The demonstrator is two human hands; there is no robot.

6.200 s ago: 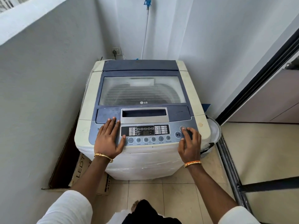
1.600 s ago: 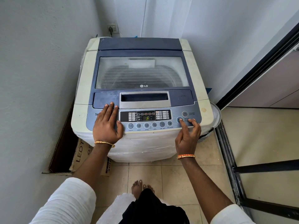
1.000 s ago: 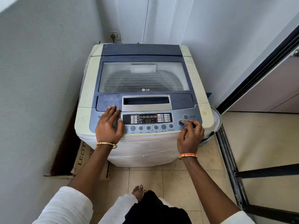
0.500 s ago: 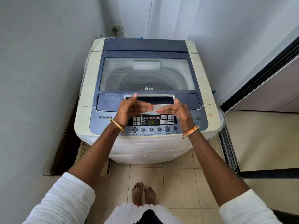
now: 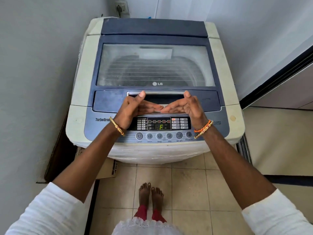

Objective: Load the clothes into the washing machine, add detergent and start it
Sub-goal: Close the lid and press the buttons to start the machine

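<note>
A top-loading washing machine stands in a corner, cream body with a blue top. Its glass lid is down, and the drum shows dimly through it. The control panel is lit with a green "F" on its display, above a row of round buttons. My left hand and my right hand hover just above the panel, palms facing each other, fingertips nearly meeting, holding nothing. No clothes or detergent show outside the machine.
A wall runs close along the left. A flattened cardboard box leans between that wall and the machine. A wall socket sits behind. A dark sliding-door track lies at the right. My bare feet stand on beige tiles.
Both hands have left the panel, the right from the start button at its right end, and come together above its middle. The display shows a green "F".
</note>
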